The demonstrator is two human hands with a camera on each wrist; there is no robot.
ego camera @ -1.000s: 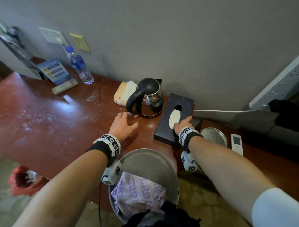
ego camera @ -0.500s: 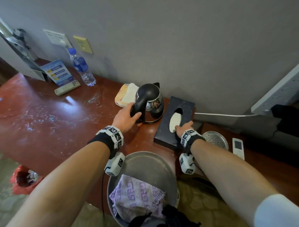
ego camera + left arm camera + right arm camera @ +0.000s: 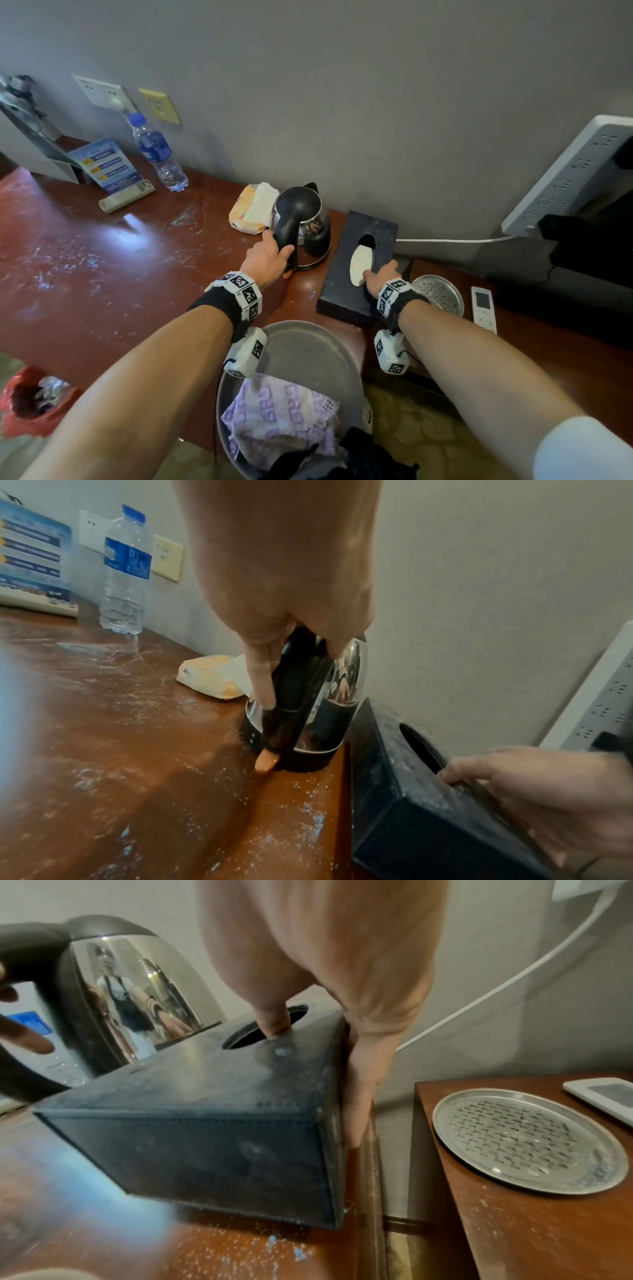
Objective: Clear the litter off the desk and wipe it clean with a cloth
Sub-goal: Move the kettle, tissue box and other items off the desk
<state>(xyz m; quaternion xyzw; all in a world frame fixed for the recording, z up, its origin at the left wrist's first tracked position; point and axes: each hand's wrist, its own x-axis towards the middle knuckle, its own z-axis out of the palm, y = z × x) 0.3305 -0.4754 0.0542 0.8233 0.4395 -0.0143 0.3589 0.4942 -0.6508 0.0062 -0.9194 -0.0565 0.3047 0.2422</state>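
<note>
**A:** What does the head view show?

**B:** I see my left hand (image 3: 269,262) wrapped round the black handle of the kettle (image 3: 303,221), near the wall on the dusty red-brown surface (image 3: 102,274). My right hand (image 3: 380,277) grasps the near right corner of the black tissue box (image 3: 359,270). The purple cloth (image 3: 281,418) lies in a metal basin (image 3: 308,346) below me.

**B:** In the left wrist view the kettle's base looks seated flat. I judge it rigid, maybe heavy with water, so the handle is the right hold.

**A:** And the right wrist view?

**B:** My thumb hooks into the box's opening, fingers (image 3: 359,1096) down its right side. The box looks stiff and light, dusty, possibly slippery.
</note>
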